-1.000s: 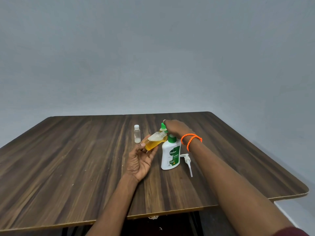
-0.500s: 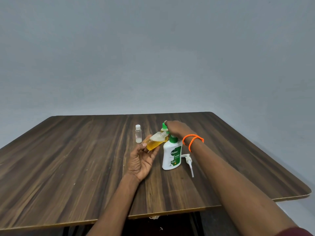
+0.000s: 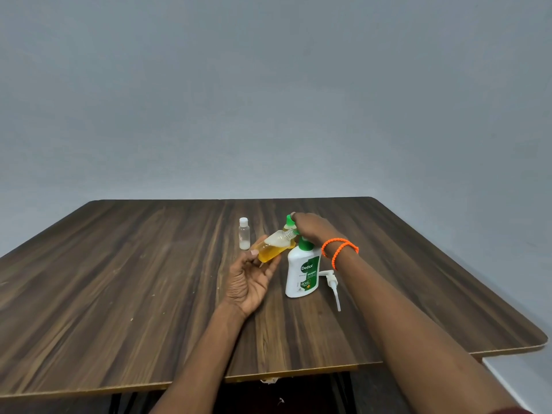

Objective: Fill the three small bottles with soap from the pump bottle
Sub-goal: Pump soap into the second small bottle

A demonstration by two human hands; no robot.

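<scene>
My left hand holds a small clear bottle, tilted and about half full of yellow soap, its threaded neck pointing right. My right hand reaches over the white Dettol bottle and pinches a green cap at that neck. Behind it stands a second small bottle with a green cap, partly hidden by my fingers. A third small bottle with a white cap stands upright to the left, nearly empty. The white pump head lies on the table, right of the Dettol bottle.
Everything sits on a dark wood-grain table with a rounded right corner, against a grey wall. Orange bands circle my right wrist. The table's near edge runs just below my forearms.
Both hands stay at the tilted bottle's neck with almost no movement; only the view has shifted slightly.
</scene>
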